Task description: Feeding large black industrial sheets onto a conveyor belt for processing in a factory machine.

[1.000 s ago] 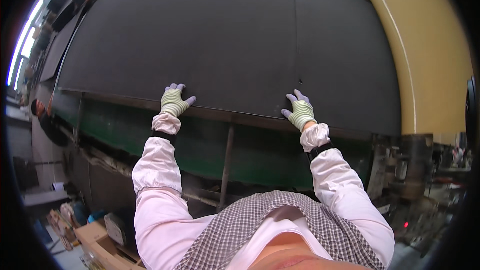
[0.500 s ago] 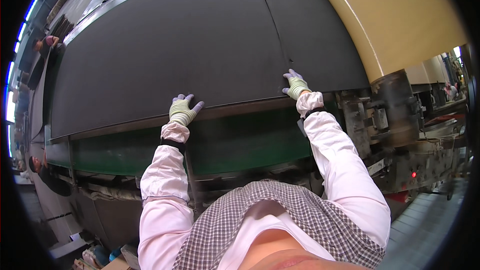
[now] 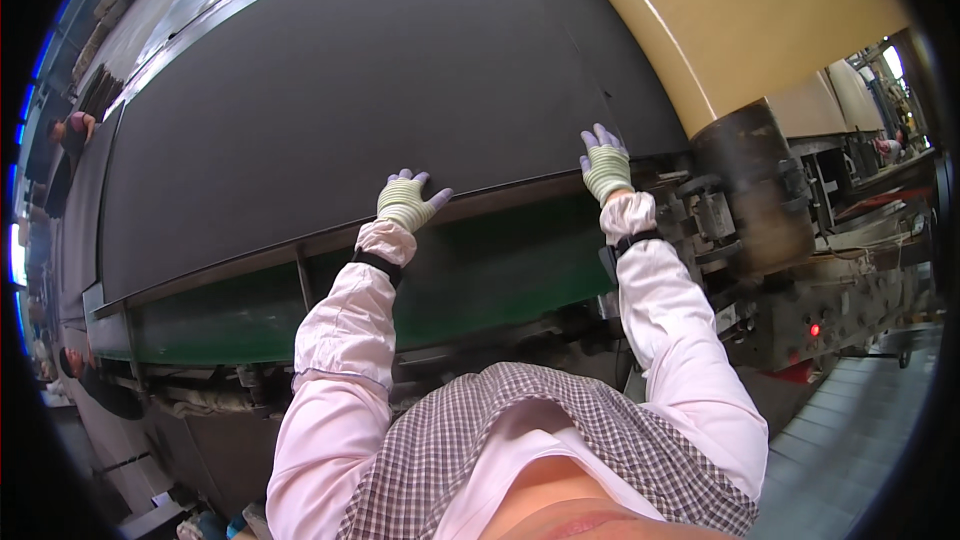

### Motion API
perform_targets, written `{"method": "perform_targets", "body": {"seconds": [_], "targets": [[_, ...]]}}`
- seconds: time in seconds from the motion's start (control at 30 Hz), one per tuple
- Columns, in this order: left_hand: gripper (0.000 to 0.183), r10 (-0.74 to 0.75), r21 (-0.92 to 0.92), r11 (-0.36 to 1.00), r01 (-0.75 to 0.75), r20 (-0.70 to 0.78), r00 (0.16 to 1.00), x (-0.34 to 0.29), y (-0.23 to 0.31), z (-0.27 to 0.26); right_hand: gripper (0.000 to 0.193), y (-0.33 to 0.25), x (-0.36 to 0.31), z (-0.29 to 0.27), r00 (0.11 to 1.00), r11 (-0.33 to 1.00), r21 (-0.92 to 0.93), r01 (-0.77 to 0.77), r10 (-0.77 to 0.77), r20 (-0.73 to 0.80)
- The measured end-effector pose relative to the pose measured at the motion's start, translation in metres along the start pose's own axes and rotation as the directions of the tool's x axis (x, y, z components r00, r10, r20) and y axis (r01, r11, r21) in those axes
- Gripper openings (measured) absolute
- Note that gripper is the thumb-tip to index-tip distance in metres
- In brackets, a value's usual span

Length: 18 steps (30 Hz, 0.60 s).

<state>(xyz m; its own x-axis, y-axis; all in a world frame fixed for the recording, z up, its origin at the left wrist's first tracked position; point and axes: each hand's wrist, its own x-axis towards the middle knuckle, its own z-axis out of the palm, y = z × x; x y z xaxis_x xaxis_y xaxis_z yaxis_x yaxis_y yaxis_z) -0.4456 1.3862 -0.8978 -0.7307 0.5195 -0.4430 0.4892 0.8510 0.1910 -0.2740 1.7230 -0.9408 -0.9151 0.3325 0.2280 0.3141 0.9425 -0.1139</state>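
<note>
A large flat dark grey sheet (image 3: pixel 350 90) lies in front of me, its near edge running from the lower left up toward the right. My left hand (image 3: pixel 406 202), in a striped glove with lilac fingertips, rests open on that edge with fingers spread. Farther right, my right hand (image 3: pixel 606 165), gloved alike, lies open, fingers stretched out, by the near end of a thin seam. Beyond the seam a narrower dark sheet (image 3: pixel 625 70) reaches to a big tan roll (image 3: pixel 690 50). Neither hand grips anything.
Below the sheet runs a green belt (image 3: pixel 480 270) with a metal frame. Dark machinery (image 3: pixel 755 190) stands under the roll's end, beside a control box with a red light (image 3: pixel 815 330). Two other people (image 3: pixel 75 130) are at the far left, one behind the sheet, one lower down.
Both hands and the dark sheet have shifted right, closer to the tan roll. The seam now lies nearer the roll. My view has turned slightly; both hands remain open.
</note>
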Motion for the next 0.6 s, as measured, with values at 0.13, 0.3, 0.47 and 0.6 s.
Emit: {"method": "perform_targets", "body": {"seconds": [0.13,0.3,0.47,0.6], "targets": [[0.068,0.116,-0.063,0.991,-0.114,0.023,0.993,0.005,0.039,0.007,0.048,-0.035,-0.048,-0.059,1.0,0.995,0.096,0.004,-0.005,0.012],[0.063,0.331,-0.258,0.905,-0.338,-0.075,0.941,0.009,0.143,0.023,0.047,-0.023,-0.12,-0.14,0.993,0.989,0.137,-0.051,0.035,0.116],[0.073,0.434,-0.373,0.848,-0.377,0.079,0.898,0.034,0.281,0.013,0.047,0.019,-0.172,-0.19,0.958,0.982,0.1,-0.16,0.129,0.258],[0.083,0.446,-0.454,0.815,-0.36,0.096,0.89,0.046,0.321,0.027,0.045,0.018,-0.175,-0.204,0.944,0.985,0.144,-0.098,0.046,0.327]]}}
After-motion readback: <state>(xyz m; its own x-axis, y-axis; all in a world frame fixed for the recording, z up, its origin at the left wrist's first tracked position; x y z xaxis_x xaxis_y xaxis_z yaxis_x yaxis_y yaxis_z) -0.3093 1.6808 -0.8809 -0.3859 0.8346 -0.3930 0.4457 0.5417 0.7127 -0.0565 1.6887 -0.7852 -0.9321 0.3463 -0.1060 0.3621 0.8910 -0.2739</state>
